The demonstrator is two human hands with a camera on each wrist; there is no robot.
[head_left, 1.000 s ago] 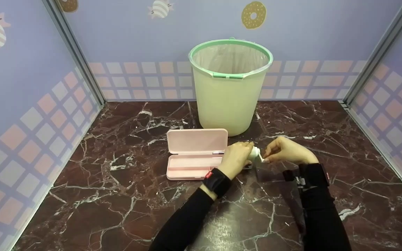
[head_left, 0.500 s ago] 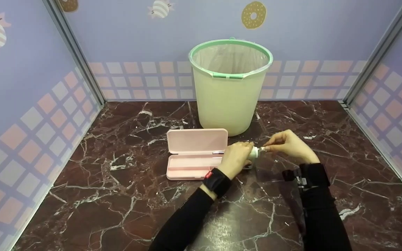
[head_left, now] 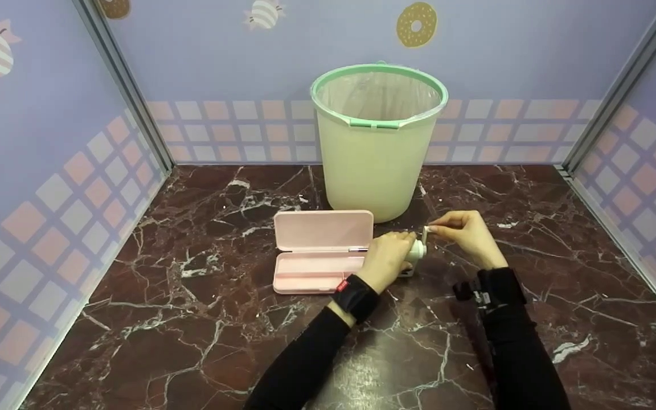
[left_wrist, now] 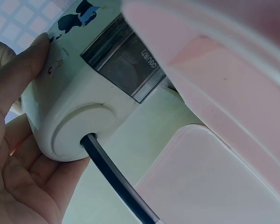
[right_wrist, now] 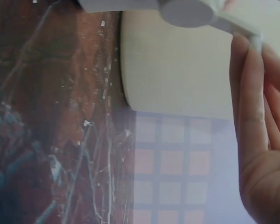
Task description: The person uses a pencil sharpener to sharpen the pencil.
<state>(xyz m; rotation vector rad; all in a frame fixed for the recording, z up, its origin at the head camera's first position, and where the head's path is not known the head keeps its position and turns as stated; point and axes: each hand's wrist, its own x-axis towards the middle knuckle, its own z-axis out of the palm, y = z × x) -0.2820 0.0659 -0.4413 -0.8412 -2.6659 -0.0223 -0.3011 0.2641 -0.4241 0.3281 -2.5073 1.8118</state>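
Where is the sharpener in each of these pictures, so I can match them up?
Head: sharpener right of centre, partly hidden by the left hand.
Left wrist: sharpener at upper left, a pencil in its hole.
Right wrist: sharpener at the top edge, cut off, its crank pinched by the right hand.
Shared landmark: the wall with pink and white squares shows in all three.

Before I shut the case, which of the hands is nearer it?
Left. The left hand, holding the sharpener, is by the right end of the case; the right hand is farther right, pinching the crank.
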